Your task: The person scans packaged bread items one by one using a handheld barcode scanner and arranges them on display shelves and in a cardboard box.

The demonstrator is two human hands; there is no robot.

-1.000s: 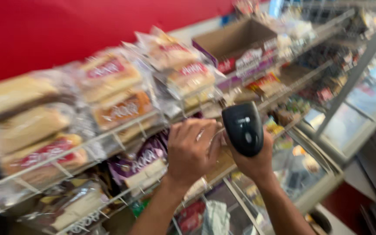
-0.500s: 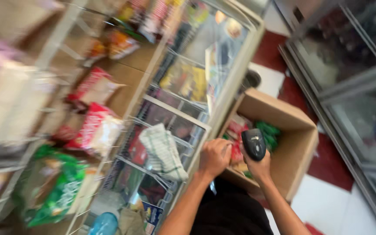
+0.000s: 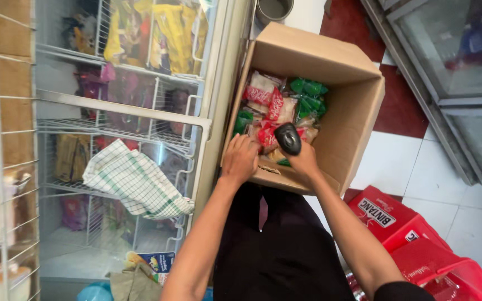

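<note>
Cardboard box point(image 3: 346, 120): open-topped, standing on the tiled floor point(image 3: 447, 184), just beside the glass-fronted cabinet point(image 3: 140, 106). Contents: wrapped snack packets point(image 3: 271, 103), red-and-white ones toward the box's left wall, green ones point(image 3: 308, 92) toward its far right corner.

Left hand point(image 3: 240, 159): reaching in over the near edge of the box, fingers bent down among the packets at the near left corner; whether it grips one cannot be told.

Right hand point(image 3: 305, 161): closed around a black handheld scanner point(image 3: 288, 138), held above the packets close to the near edge, head pointing into the box.

Checked cloth point(image 3: 135, 181): white with green lines, draped on the cabinet front.

Wire rack point(image 3: 6, 167): left edge of view, bread packs on it.

Red crate point(image 3: 419, 239): on the floor, right of the person's dark trousers.
</note>
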